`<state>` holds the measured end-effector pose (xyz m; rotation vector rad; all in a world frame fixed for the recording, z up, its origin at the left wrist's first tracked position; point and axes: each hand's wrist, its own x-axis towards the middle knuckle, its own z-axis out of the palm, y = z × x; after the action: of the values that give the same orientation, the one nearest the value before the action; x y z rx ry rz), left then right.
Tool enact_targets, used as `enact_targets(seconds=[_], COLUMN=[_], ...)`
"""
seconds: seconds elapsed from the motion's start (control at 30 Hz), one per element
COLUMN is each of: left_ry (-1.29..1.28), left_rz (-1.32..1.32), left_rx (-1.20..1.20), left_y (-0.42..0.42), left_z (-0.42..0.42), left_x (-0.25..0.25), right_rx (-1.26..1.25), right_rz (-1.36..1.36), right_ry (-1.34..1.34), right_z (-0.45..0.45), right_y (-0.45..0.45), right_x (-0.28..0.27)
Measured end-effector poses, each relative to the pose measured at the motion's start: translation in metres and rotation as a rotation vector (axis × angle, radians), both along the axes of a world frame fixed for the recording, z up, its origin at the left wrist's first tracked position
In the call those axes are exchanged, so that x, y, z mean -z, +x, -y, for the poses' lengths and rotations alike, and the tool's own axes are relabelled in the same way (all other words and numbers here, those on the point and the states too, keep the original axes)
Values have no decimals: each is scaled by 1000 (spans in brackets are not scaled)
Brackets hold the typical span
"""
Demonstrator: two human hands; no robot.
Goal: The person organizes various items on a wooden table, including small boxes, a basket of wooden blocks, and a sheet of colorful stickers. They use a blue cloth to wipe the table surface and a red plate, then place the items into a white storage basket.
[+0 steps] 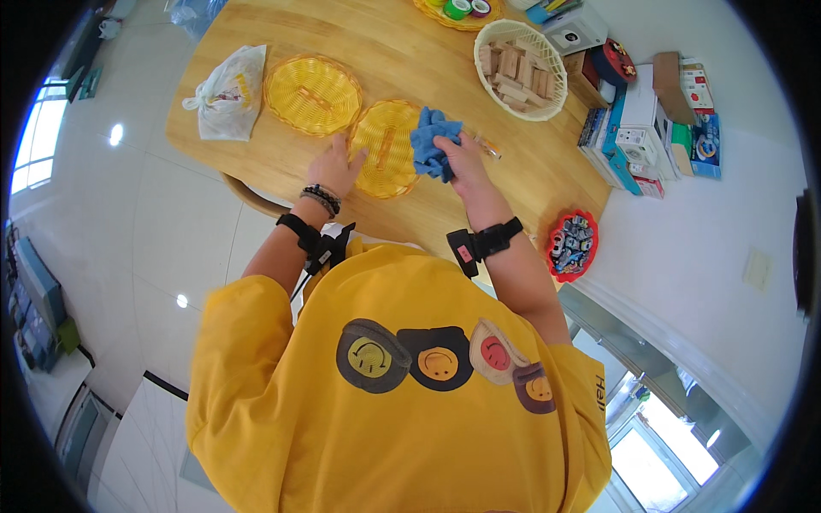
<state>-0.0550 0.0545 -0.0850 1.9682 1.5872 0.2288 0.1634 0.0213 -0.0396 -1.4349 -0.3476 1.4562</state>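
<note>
My right hand grips a crumpled blue cloth above the right edge of an oval yellow wicker tray. My left hand holds nothing; its thumb and fingers are spread at that tray's left rim, and whether they touch it I cannot tell. A second yellow wicker tray lies just beyond my left fingertips. Both trays look bare inside. To their left stands a knotted white plastic bag. A small slim item lies on the table, partly behind my right hand.
On the wooden table a cream basket holds wooden blocks. Tape rolls sit in another wicker tray at the far edge. Boxes and books line the wall. A red dish of toy cars stands at the right edge.
</note>
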Motion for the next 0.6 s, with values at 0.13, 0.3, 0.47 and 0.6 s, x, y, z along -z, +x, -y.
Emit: enact_targets(seconds=[0.13, 0.3, 0.47, 0.6], left_ry=[-242, -329, -357, -321], left_rz=[202, 551, 762, 576], left_rx=[-15, 20, -130, -44], left_y=[2, 23, 19, 19], left_z=[4, 13, 4, 9], left_x=[34, 12, -16, -20], right_rx=[-315, -386, -849, -1229], right_rz=[576, 1195, 1150, 1165], right_ry=[106, 584, 725, 502], right_z=[-8, -16, 23, 30], right_y=[-19, -40, -44, -18], right_x=[22, 26, 9, -7])
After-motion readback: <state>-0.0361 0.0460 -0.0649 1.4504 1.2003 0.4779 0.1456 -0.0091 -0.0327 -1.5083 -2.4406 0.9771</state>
